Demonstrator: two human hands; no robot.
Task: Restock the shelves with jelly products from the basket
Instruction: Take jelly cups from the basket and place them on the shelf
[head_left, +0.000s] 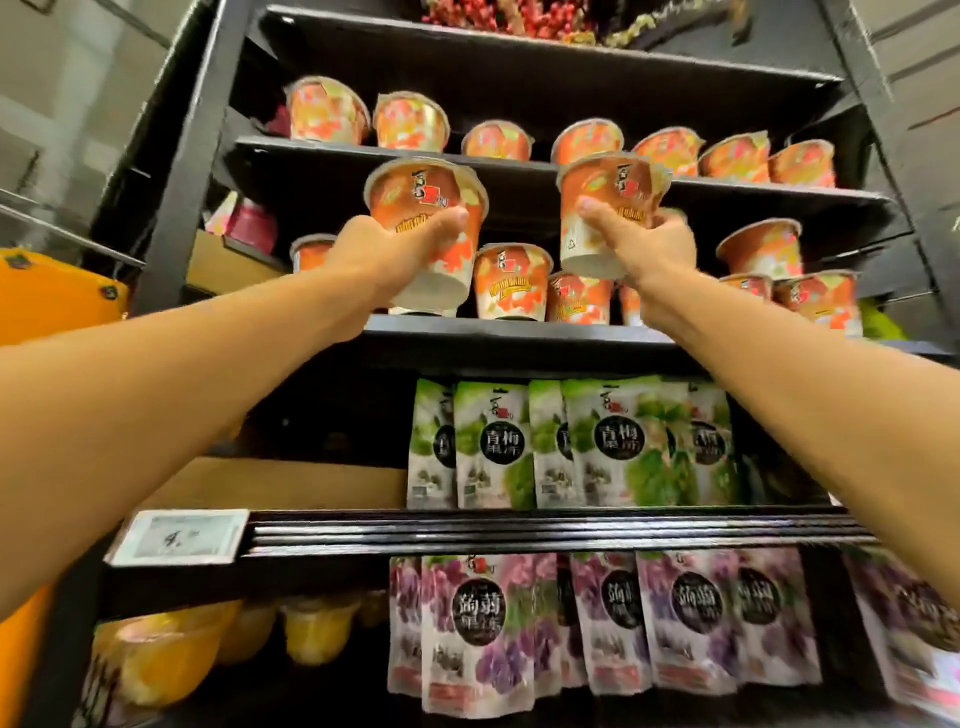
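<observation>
Black metal shelves (519, 332) fill the view, where the left hand (395, 249) grips one orange printed jelly cup (426, 208) and the right hand (644, 249) grips a second orange jelly cup (608, 208), both in the air before the stocked cup rows (511, 283), so each should probably go upright into a free gap, gently.

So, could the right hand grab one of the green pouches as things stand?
Probably not yet: the right hand grips an orange jelly cup, so its fingers are taken, though the green pouches below stand unblocked.
</observation>
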